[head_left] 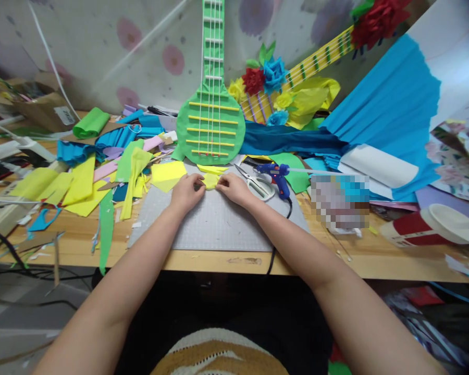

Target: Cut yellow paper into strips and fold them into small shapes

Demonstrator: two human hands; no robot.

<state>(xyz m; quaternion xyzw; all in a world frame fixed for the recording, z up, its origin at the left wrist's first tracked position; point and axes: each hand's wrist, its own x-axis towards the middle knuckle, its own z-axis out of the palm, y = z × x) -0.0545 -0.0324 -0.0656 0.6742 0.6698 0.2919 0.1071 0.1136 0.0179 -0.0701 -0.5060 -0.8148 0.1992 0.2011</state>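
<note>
Between my two hands is a small yellow crepe paper piece (210, 180), roundish in outline, just above the grey cutting mat (219, 224). My left hand (188, 191) pinches its left edge with thumb and fingers. On the opposite edge, my right hand (234, 187) has its fingertips closed. Right behind the piece stands a green paper-covered lute (211, 125) with white strings and yellow bars, leaning upright. Scissors with pale handles (260, 186) lie beside my right hand, and a blue glue gun (277, 177) is just past them. Left of my left hand lies a yellow paper sheet (168, 174).
Scraps of yellow and green paper (78, 182) cover the left of the wooden table (250, 262). A yellow flowered instrument (320, 62) and blue crepe paper (391, 109) lie at the back right. A red and white cup (410, 227) lies at right. A black cord (272, 260) crosses the front edge.
</note>
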